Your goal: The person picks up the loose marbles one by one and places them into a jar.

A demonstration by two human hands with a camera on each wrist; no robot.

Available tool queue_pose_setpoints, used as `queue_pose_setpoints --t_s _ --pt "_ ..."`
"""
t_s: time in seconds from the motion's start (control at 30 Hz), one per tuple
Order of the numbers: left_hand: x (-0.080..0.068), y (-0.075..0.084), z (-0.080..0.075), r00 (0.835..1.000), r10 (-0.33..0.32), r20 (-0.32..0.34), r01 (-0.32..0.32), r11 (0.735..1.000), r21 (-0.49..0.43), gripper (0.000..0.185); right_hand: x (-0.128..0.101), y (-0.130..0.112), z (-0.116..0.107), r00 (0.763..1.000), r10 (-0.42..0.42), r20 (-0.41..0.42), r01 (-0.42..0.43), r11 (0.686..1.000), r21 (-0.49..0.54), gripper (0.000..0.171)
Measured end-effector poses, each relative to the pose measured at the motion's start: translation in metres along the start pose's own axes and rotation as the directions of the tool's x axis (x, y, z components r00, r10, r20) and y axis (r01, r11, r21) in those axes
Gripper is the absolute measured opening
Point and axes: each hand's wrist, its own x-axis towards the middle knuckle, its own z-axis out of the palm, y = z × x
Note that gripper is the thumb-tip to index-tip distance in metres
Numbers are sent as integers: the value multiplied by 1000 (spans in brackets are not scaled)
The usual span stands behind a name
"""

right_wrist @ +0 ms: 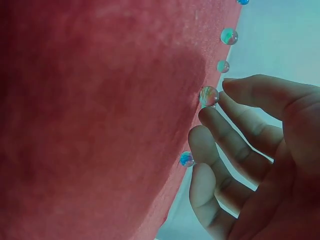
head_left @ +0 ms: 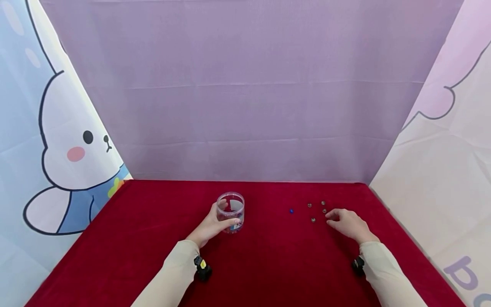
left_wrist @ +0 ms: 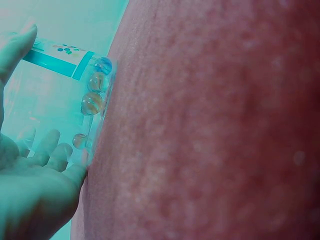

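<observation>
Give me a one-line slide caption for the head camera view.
Left hand grips a clear jar; right hand reaches for loose marbles on red cloth.

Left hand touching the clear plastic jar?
Touching. In the head view the left hand wraps its fingers around the clear plastic jar on the red cloth.

Soft, even light is filling the head view, and the red velvet-like table cloth [head_left: 268,256] is showing only weak shadows under the sleeves. The straight edges of the backdrop panels are bending outward near the picture borders, as a wide lens does. Both wrist views are carrying a strong teal cast over the background and the skin. In the left wrist view the clear plastic jar with glass marbles [left_wrist: 92,100] is looking hazy, and the near cloth is blurring. In the right wrist view the small glass marbles [right_wrist: 209,96] are catching bright glints, while the right hand [right_wrist: 250,155] is casting a broad soft shadow on the cloth.
</observation>
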Motion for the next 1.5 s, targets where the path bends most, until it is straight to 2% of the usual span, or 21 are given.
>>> queue_pose_setpoints --t_s 0.6,0.9,1.5 --pt "4 -2 0 1000 -7 -7 7 1000 17 101 5 -6 0 999 19 27 -18 999 -31 26" --pt "2 -1 0 1000 -4 -6 4 1000 18 95 5 -6 -1 999 25 31 -24 999 -42 22" --pt "-1 2 0 1000 -8 2 8 1000 13 95 2 -7 -3 1000 -10 14 11 999 -45 22"
